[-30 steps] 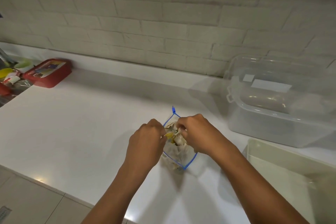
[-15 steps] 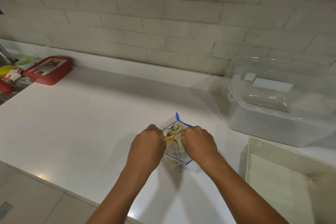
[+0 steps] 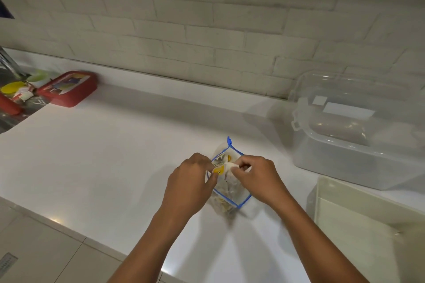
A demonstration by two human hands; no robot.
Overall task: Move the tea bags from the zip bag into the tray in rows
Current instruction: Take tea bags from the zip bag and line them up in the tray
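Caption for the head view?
Both hands, left and right, pinch tea bags at the zip bag mouth; tray waits.

One head-worn view, looking forward and down from above the white counter [image 3: 96, 167], close over both hands at centre frame. It faces the brick wall [image 3: 207, 18] at the back, wide enough to catch the tray [image 3: 322, 202] at the right edge.

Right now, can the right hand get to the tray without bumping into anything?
Probably yes. The right hand pinches a tea bag at the zip bag, and the counter between it and the tray looks bare.
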